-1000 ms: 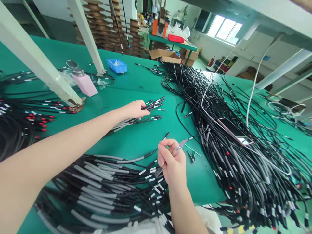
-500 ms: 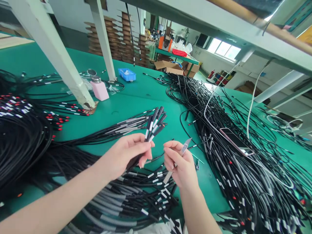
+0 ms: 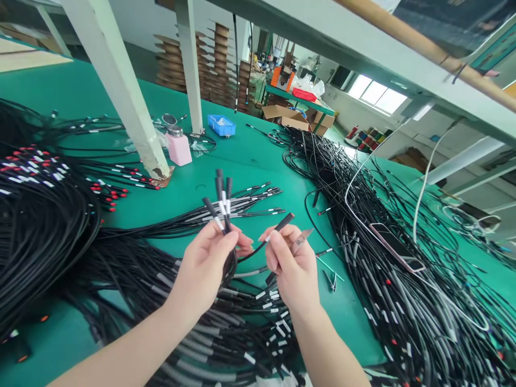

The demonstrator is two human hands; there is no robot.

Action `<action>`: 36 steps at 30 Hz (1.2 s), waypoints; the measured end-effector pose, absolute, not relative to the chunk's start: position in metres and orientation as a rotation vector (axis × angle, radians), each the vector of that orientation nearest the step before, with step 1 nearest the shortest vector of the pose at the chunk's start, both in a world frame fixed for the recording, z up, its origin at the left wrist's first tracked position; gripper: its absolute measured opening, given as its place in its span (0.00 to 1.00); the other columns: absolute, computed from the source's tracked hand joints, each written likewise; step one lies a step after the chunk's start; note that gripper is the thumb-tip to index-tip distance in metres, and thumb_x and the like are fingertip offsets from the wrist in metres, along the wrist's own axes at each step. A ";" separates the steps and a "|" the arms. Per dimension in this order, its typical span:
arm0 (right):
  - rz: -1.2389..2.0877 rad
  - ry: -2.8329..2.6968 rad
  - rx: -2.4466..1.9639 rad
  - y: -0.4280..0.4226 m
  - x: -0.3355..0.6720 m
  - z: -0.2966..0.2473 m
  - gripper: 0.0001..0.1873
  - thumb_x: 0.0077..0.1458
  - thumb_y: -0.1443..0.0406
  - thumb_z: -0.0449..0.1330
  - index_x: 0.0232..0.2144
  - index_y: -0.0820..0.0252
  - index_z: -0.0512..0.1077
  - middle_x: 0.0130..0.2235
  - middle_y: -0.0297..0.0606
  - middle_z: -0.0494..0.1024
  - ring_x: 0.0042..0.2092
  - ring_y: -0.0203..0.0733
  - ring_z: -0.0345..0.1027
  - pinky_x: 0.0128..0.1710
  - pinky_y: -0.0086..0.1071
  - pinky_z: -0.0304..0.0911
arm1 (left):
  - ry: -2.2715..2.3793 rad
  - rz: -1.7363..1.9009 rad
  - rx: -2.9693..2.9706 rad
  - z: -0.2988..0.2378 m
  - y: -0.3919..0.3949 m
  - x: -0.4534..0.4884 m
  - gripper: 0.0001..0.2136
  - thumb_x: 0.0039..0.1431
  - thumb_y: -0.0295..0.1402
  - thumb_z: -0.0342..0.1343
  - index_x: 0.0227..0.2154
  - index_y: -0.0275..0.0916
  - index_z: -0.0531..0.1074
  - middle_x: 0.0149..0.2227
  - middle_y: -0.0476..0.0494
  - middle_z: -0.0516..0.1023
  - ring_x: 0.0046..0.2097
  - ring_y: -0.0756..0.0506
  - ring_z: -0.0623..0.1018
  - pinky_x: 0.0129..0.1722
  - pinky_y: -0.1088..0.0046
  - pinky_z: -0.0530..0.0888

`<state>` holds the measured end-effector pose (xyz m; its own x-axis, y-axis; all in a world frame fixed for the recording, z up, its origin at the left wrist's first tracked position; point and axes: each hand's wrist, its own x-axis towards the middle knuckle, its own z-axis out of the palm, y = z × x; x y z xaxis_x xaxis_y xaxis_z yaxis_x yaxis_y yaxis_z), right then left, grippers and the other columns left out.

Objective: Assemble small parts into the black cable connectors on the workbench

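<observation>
My left hand [image 3: 207, 260] is closed around a small bunch of black cables [image 3: 220, 199] with white labels, their ends pointing up. My right hand [image 3: 292, 266] pinches the end of one black cable [image 3: 278, 226] drawn out of that bunch, and it also grips a metal blade tool [image 3: 302, 237] whose tip sticks out to the right. Both hands hover above a heap of black and grey-sleeved cables [image 3: 209, 322] at the front edge of the green table [image 3: 250, 161].
A large tangle of black cables [image 3: 395, 279] with a phone [image 3: 397, 248] on it fills the right side. More cables with red tips [image 3: 48, 183] lie left. A white post [image 3: 121, 91], a pink bottle [image 3: 179, 146], a blue tray [image 3: 221, 124] and tweezers [image 3: 330, 279] stand on the table.
My left hand has carried the cable bunch from the far table toward me and turned it upright. My right hand has taken hold of one cable end.
</observation>
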<state>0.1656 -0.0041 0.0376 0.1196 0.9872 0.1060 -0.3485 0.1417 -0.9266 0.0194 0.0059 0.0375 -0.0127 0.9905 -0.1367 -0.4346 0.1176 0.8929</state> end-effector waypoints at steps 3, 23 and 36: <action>1.287 -0.888 -0.844 -0.005 0.167 0.038 0.21 0.61 0.51 0.72 0.30 0.56 0.67 0.33 0.32 0.82 0.21 0.26 0.55 0.19 0.25 0.47 | 0.864 1.362 0.623 0.044 0.012 0.015 0.09 0.54 0.30 0.71 0.25 0.39 0.75 0.21 0.55 0.73 0.26 0.52 0.74 0.28 0.80 0.77; 1.822 -0.785 -0.893 -0.013 0.165 0.040 0.22 0.46 0.51 0.80 0.28 0.59 0.76 0.23 0.33 0.79 0.17 0.25 0.46 0.15 0.25 0.37 | 0.889 1.024 0.550 0.050 0.008 0.006 0.13 0.41 0.38 0.80 0.22 0.37 0.82 0.12 0.59 0.62 0.14 0.57 0.60 0.14 0.83 0.59; 1.887 -0.785 -0.806 -0.018 0.162 0.031 0.24 0.48 0.52 0.80 0.27 0.57 0.72 0.22 0.28 0.77 0.17 0.23 0.46 0.14 0.23 0.39 | 0.849 0.852 0.656 0.036 0.004 0.003 0.13 0.47 0.40 0.77 0.22 0.41 0.80 0.11 0.56 0.64 0.15 0.55 0.60 0.15 0.83 0.57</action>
<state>0.1623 -0.0177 0.0312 -0.3728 0.9037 -0.2104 -0.4878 -0.3838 -0.7841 0.0027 0.0039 0.0364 0.3834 0.8467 -0.3690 -0.3721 0.5073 0.7773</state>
